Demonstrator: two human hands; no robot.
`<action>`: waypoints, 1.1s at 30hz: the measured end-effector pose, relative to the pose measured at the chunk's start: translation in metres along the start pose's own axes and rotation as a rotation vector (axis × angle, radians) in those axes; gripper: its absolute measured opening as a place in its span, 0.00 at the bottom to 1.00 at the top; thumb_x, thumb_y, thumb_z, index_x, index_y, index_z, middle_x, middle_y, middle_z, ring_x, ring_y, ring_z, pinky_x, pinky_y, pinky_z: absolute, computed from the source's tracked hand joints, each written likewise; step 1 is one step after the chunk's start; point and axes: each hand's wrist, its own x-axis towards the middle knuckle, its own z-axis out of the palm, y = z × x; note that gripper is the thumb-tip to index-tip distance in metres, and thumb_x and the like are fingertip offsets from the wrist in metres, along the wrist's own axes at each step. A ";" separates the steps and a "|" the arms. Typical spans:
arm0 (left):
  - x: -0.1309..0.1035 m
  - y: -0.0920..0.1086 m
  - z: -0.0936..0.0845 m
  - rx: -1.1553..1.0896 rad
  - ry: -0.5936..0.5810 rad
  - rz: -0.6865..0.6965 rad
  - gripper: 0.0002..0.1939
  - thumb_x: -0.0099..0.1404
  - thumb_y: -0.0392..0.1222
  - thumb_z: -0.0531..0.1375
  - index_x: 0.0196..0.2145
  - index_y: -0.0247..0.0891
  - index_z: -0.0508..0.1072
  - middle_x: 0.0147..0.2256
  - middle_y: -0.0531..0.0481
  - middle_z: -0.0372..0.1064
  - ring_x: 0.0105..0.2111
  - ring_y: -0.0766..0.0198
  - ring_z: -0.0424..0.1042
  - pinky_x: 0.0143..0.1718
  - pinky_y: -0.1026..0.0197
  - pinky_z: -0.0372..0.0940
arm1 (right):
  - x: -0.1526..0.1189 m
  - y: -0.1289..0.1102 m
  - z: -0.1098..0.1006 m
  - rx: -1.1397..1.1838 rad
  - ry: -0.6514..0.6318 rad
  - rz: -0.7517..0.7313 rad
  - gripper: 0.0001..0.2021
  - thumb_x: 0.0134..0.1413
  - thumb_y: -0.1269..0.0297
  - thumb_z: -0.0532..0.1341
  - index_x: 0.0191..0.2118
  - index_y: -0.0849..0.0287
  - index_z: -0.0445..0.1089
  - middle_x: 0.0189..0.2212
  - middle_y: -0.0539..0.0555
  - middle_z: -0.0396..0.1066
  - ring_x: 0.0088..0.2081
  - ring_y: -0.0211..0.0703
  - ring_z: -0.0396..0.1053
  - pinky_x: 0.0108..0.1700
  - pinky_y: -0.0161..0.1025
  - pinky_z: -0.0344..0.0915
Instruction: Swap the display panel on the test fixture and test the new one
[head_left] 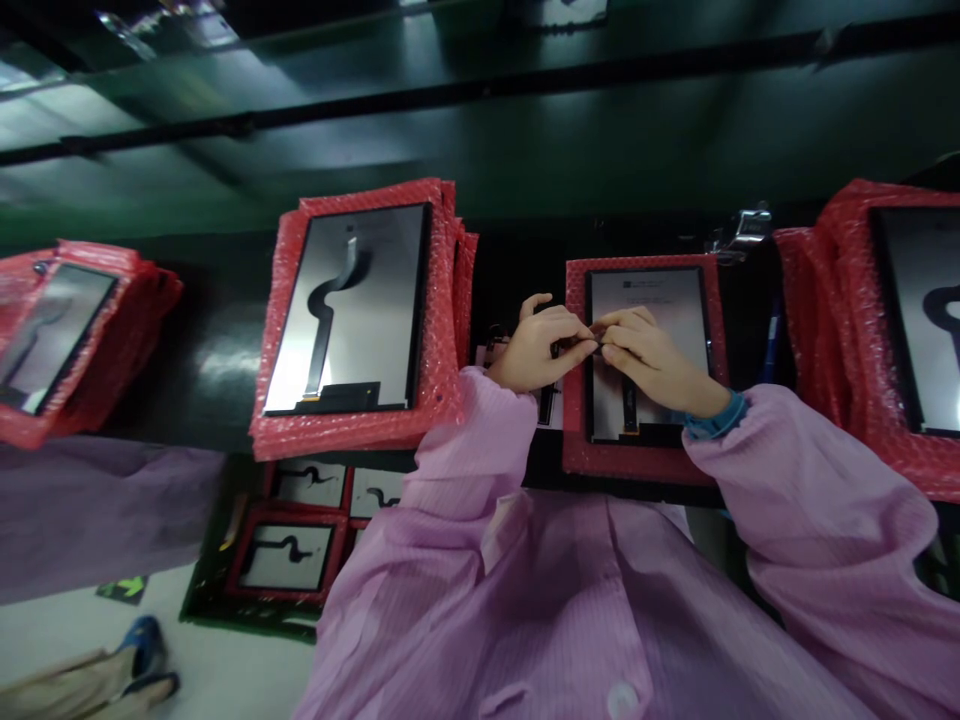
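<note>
My left hand [545, 345] and my right hand [649, 355] meet fingertip to fingertip over the left part of a display panel [679, 300]. Both are closed in a pinch on a small dark piece that looks like part of the panel's black ribbon cable [629, 405]. Lower down, that cable joins the panel near its bottom edge; my right hand hides its middle. The panel lies back side up on a red bubble-wrap bag [637, 462]. Behind my left hand, a dark strip lies on something white, partly covered.
To the left, a similar panel [375, 300] with a curved cable rests on stacked red bags [442, 390]. More stacks with panels stand at the far left [112, 370] and right [825, 300]. A blue pen [772, 340] lies right of my hand. Below, a green crate [206, 590] holds bagged panels.
</note>
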 end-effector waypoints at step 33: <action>-0.120 0.056 0.056 0.806 0.255 -0.376 0.17 0.70 0.41 0.57 0.54 0.44 0.77 0.45 0.39 0.69 0.44 0.49 0.67 0.48 0.48 0.66 | -0.005 -0.004 0.001 -0.031 0.436 0.179 0.22 0.71 0.45 0.43 0.46 0.52 0.69 0.45 0.56 0.73 0.48 0.52 0.68 0.56 0.53 0.62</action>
